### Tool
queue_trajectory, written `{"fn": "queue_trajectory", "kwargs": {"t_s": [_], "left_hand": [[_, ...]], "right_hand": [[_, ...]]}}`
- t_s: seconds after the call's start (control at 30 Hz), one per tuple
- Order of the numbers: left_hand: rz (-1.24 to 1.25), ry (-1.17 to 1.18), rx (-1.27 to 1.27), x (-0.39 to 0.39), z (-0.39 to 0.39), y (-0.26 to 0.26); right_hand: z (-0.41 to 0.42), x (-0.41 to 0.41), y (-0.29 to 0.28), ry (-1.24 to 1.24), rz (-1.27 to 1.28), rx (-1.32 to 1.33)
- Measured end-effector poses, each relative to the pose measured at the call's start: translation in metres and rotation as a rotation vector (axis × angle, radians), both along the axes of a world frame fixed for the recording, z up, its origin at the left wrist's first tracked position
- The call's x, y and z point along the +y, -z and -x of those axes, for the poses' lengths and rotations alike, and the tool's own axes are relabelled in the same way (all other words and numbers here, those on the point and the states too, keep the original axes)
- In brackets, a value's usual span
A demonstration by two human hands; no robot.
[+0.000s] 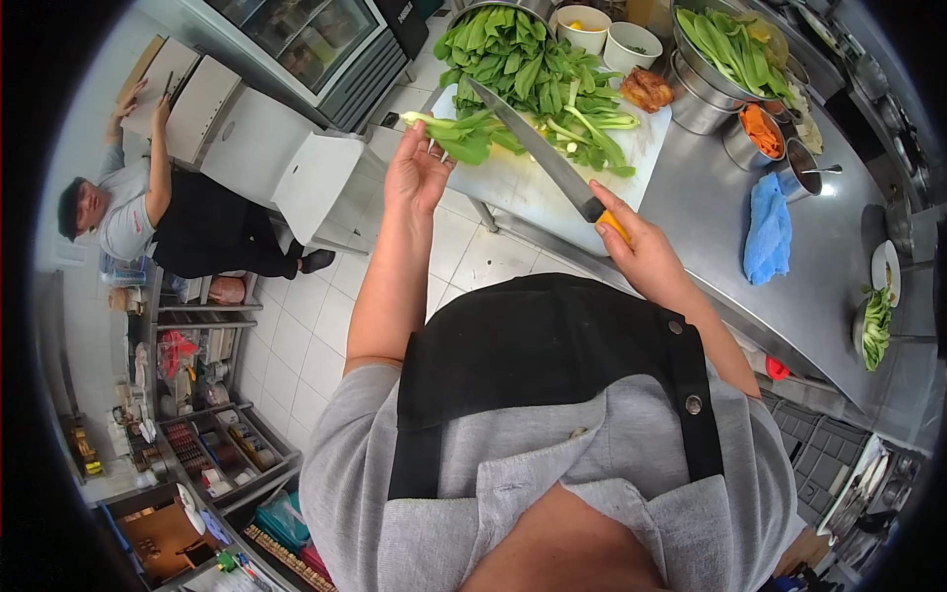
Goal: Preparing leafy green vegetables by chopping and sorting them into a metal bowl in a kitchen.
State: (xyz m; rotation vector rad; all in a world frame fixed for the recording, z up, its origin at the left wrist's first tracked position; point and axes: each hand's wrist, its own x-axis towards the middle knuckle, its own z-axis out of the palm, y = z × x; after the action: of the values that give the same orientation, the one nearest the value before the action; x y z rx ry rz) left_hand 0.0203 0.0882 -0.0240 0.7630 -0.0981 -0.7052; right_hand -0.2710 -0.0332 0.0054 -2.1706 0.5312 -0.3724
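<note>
My left hand (pixel 416 174) holds a leafy green stalk (pixel 462 137), probably bok choy, its pale root end pointing left. In my right hand (pixel 642 240) is a large kitchen knife (pixel 534 152), gripped by its yellow handle. The blade slants up and left, over the greens and the white cutting board (pixel 503 181). Beyond it, a heap of leafy greens (pixel 503 55) spreads from a metal bowl at the back onto the board. Loose stalks (pixel 592 129) lie on the board's right half, with a browned piece of food (pixel 647 89) at its far right corner.
The steel counter (pixel 688 200) bears a blue cloth (pixel 768 233), a metal pot of sliced carrots (pixel 753 140) and a metal bowl (pixel 692 48) of greens. Two white tubs (pixel 632 47) stand behind the board. At left, another person (pixel 133 200) stands beside a white chair (pixel 318 177).
</note>
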Motion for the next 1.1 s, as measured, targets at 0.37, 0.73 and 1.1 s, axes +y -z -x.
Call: {"fn": "queue_trajectory", "kwargs": {"t_s": [0.37,0.73,1.1], "left_hand": [[-0.684,0.168,-1.16,-0.014,0.002,0.008],[-0.843,0.536,-1.541,-0.023,-0.01,0.033],[-0.897,0.685,-1.468,-0.029,-0.012,0.019]], "right_hand": [[0.023,-0.023,-0.007,0.01,0.169,0.053],[0.054,-0.047,-0.013,-0.095,0.481,0.303],[0.057,-0.052,-0.019,-0.137,0.539,0.354]]}}
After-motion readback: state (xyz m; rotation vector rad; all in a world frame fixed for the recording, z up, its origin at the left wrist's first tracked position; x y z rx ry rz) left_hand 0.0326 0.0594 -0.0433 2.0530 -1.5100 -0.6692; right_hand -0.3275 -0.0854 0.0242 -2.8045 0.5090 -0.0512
